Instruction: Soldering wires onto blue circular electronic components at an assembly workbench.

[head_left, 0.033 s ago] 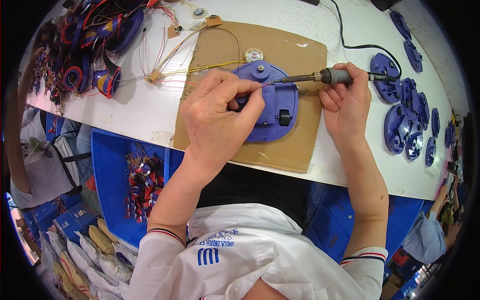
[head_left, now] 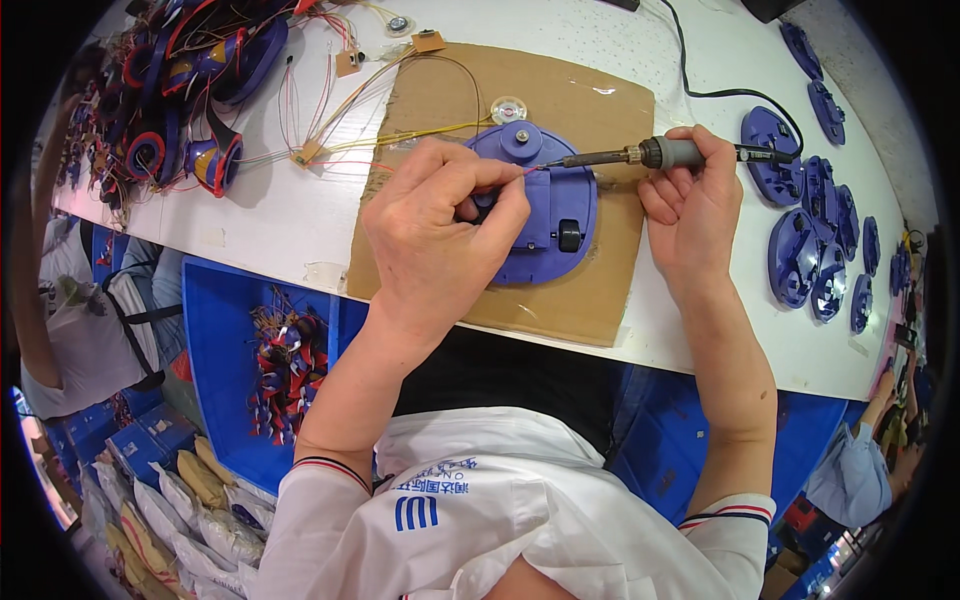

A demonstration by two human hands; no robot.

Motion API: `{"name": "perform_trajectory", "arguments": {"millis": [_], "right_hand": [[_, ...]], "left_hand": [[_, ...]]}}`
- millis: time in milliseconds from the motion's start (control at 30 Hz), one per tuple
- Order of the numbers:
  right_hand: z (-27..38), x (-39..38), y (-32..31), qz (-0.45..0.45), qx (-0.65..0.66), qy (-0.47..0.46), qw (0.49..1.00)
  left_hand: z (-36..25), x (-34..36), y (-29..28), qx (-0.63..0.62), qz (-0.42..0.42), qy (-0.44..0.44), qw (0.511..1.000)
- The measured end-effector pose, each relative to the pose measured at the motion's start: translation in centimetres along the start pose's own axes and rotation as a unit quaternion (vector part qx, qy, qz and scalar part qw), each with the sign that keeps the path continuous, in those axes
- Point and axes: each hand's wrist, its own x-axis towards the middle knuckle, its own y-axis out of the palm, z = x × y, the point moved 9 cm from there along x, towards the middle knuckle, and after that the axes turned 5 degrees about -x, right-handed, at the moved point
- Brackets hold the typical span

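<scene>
My left hand (head_left: 432, 228) pinches a thin red wire (head_left: 531, 171) between thumb and forefinger, over a purple rounded plastic toy base (head_left: 552, 266). In my right hand (head_left: 700, 215) is a soldering iron (head_left: 598, 157), gripped by its grey sleeve and pointing left. Its tip meets the wire end near the left fingertips; the exact contact is too small to tell. The base lies on a cardboard sheet (head_left: 622, 120) and has a black wheel (head_left: 569, 235) on its right side. My left hand hides part of its left side. A small round speaker (head_left: 508, 110) rests just beyond it.
Yellow and red wires run left to a small circuit board (head_left: 306, 153). Purple, red and yellow toy parts (head_left: 212, 160) pile at the far left. Several purple bases (head_left: 793, 257) lie at the right. The iron's black cord (head_left: 728, 93) crosses behind. A blue bin (head_left: 222, 370) stands below the table edge.
</scene>
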Motion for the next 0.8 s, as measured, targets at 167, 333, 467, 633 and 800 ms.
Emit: {"name": "perform_trajectory", "arguments": {"millis": [167,333,467,633,800], "right_hand": [[0.03,0.05,0.09,0.002,0.006,-0.003,1.000],[0.16,-0.03,0.13,-0.008,-0.013,-0.008,1.000],[0.23,-0.01,0.19,-0.004,-0.009,-0.012,1.000],[0.23,0.22,-0.04,0.005,-0.002,-0.015,1.000],[0.24,0.32,-0.13,0.005,-0.004,-0.014,1.000]], "left_hand": [[0.16,0.00,0.00,-0.003,0.002,0.001,1.000],[0.16,0.07,0.01,-0.005,0.002,0.002,1.000],[0.29,0.06,0.06,-0.009,0.000,0.003,1.000],[0.28,0.12,0.18,-0.010,0.001,0.005,1.000],[0.22,0.12,0.31,-0.005,0.006,0.003,1.000]]}}
